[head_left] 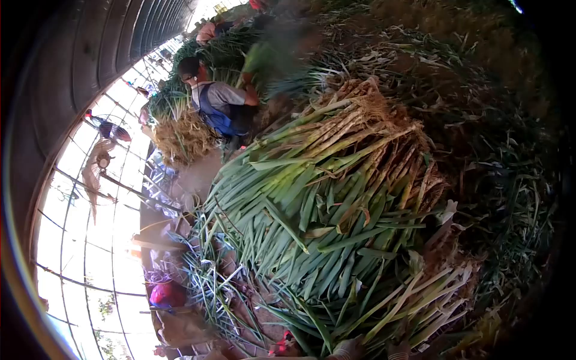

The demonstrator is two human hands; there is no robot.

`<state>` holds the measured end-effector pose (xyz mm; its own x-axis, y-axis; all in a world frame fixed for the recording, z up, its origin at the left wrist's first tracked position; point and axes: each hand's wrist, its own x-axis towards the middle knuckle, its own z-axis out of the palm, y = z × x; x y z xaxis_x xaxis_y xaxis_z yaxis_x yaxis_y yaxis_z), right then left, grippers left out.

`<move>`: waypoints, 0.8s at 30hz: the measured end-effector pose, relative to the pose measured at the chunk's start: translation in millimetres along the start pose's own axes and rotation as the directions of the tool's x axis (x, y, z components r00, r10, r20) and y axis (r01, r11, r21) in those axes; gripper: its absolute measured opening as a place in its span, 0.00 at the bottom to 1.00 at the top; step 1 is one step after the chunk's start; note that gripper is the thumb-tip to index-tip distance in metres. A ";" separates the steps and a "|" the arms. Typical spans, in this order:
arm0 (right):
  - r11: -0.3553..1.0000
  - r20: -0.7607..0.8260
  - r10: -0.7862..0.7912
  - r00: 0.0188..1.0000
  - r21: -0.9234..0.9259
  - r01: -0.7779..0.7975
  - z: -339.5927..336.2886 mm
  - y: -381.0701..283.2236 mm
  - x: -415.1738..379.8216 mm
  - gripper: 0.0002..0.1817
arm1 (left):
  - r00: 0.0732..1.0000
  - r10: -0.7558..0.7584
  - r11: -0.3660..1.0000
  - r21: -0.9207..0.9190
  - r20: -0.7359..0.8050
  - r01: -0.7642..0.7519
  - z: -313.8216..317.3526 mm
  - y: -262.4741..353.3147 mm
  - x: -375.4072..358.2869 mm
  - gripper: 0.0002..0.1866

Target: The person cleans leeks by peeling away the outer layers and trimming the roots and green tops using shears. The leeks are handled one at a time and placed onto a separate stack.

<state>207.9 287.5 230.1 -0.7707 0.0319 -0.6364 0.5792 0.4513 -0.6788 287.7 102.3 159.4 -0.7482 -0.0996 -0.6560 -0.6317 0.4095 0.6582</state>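
At the bottom edge, what look like my left hand [346, 350] and my right hand [398, 350] show as two greyish, gloved shapes, mostly cut off by the frame. Their fingers are too hidden to tell whether they are open or closed. Just above them lie loose green onions [414, 303] with pale stalks and brown roots. A large heap of green onions [318, 210] fills the middle, its leaves toward the left and its dry, stringy roots toward the upper right. Whether either hand grips a stalk cannot be seen.
A person [219, 99] in a grey shirt and blue apron bends over more onions at upper left. Another person [207, 33] is farther back. Leaf scraps [504, 192] litter the right side. A wire-grid wall [90, 240] and a red object [168, 294] stand at left.
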 end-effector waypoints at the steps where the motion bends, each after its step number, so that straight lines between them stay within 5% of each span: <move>1: 1.000 0.023 -0.003 1.000 -0.031 0.004 -1.5 2.2 -0.3 0.34 | 0.999 0.010 0.998 0.069 0.048 -0.013 2.4 -0.4 13.8 0.31; 5: 0.969 0.241 -0.100 0.965 -0.197 0.149 -3.7 22.2 6.7 0.35 | 0.970 0.038 0.948 0.299 0.241 -0.112 39.2 -21.2 29.8 0.33; 7: 0.886 0.287 0.171 0.943 -0.462 -0.021 10.2 21.2 23.7 0.37 | 0.875 -0.208 0.907 0.421 0.438 0.004 -10.3 44.1 41.1 0.29; 8: 0.846 0.146 0.079 0.986 -0.533 0.011 13.5 24.4 28.6 0.37 | 0.915 -0.023 0.937 0.328 0.402 -0.121 -26.4 41.9 42.7 0.26; 9: 0.930 0.080 0.183 0.980 -0.336 -0.147 13.6 9.1 33.4 0.37 | 0.928 0.159 0.937 0.246 0.336 -0.250 -46.2 33.8 43.2 0.24; 11: 0.902 0.023 0.414 0.910 0.126 -0.414 18.0 -30.8 46.8 0.37 | 0.989 0.148 0.917 0.375 0.000 -0.137 -90.3 16.6 51.4 0.18; 13: 0.957 0.298 0.042 0.954 -0.287 0.047 36.5 -29.2 40.0 0.34 | 0.894 0.050 0.999 0.020 -0.446 -0.046 -160.3 -31.4 74.9 0.15; 14: 0.862 0.457 -0.054 0.888 -0.427 0.273 56.2 -44.7 29.6 0.34 | 0.804 -0.035 0.989 0.096 -0.594 0.114 -224.3 -7.4 73.9 0.14; 16: 0.870 0.514 0.047 0.856 -0.442 0.217 79.7 -99.0 5.7 0.35 | 0.521 -0.078 0.987 0.009 -0.850 0.162 -321.9 -79.4 104.7 0.17; 17: 0.873 0.542 0.095 0.835 -0.448 0.191 87.7 -120.1 1.8 0.35 | 0.413 -0.292 0.955 -0.236 -0.863 0.182 -374.8 -82.1 106.4 0.23; 18: 0.914 0.496 0.113 0.861 -0.392 0.106 91.1 -128.5 6.8 0.36 | 0.337 -0.380 0.900 -0.428 -0.862 -0.079 -406.9 -34.5 89.0 0.28; 20: 0.961 0.394 0.173 0.903 -0.268 -0.067 91.4 -136.4 15.4 0.38 | 0.466 -0.565 0.718 -0.684 -0.681 -0.128 -472.9 -25.2 90.3 0.33; 21: 0.950 0.456 0.083 0.886 -0.304 0.067 97.8 -130.4 17.9 0.37 | 0.618 -0.544 0.646 -0.753 -0.567 -0.123 -492.8 -28.0 94.4 0.40; 23: 0.883 0.584 -0.068 0.809 -0.343 0.322 112.7 -109.3 19.9 0.36 | 0.699 -0.436 0.651 -0.735 -0.567 -0.190 -508.1 -23.0 108.8 0.39; 24: 0.882 0.629 -0.033 0.777 -0.348 0.319 117.0 -128.3 16.5 0.34 | 0.705 -0.528 0.477 -0.852 -0.473 -0.214 -517.1 -23.6 123.8 0.32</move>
<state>151.9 125.8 263.8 -0.4510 -0.5512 -0.7020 0.1721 0.7181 -0.6743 105.0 -388.7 253.7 -0.2897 -0.7158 -0.6353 -0.3141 -0.5559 0.7696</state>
